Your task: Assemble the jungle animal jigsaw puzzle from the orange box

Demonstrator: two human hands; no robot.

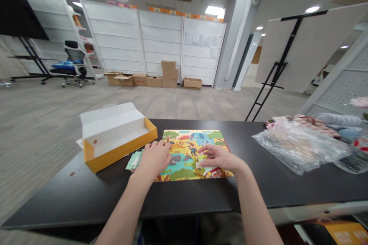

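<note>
A colourful jigsaw puzzle (184, 174) with cartoon animals, trees and a pond lies flat on the dark table in front of me. My left hand (156, 157) rests palm down across its left edge, fingers lightly bent and nothing seen in them. Pale green pieces or cards (133, 160) stick out beside that hand, partly covered by it. Over the puzzle's right half, my right hand (217, 157) curls its thumb and fingers around a small pale puzzle piece (198, 162). The fingers hide part of the picture beneath.
An open yellow box (123, 151) with a white lid stands at the left of the black table (201, 199). Clear plastic bags (301, 147) and folded fabrics (316, 124) lie at the right. Cardboard boxes (155, 81) and an office chair (73, 61) are across the floor.
</note>
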